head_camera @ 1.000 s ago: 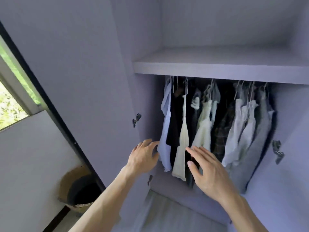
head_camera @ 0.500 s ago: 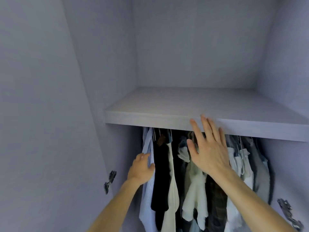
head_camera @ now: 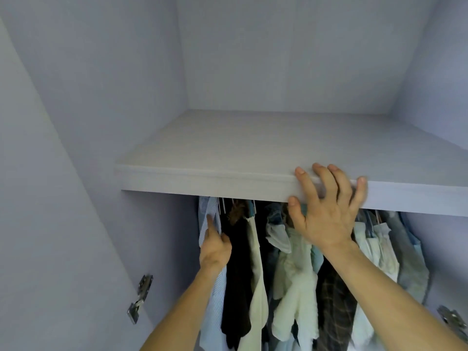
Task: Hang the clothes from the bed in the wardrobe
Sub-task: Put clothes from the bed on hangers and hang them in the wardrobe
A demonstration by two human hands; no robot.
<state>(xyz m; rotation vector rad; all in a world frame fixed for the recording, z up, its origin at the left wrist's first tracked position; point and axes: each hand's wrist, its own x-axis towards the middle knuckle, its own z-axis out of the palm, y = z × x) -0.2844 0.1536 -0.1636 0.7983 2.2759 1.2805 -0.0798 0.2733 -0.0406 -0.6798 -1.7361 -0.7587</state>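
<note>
— Where are the clothes (head_camera: 296, 287)?
— Hanging in a row under the shelf (head_camera: 228, 153) of the wardrobe (head_camera: 101, 97).
— And the right hand (head_camera: 326, 216)?
— Its fingers (head_camera: 309, 191) are spread, tips on the shelf's front edge, holding nothing.
— The left hand (head_camera: 215, 249)?
— Forefinger (head_camera: 211, 225) straight against the striped blue shirt (head_camera: 216, 307) at the row's left end. Whether the other fingers grip the cloth, I cannot tell.

One shelf (head_camera: 228, 181). Two hinges (head_camera: 142, 295) (head_camera: 453, 323). Two hands: left hand (head_camera: 215, 252), right hand (head_camera: 326, 221). Clothes (head_camera: 296, 287) overlapping, not countable.
</note>
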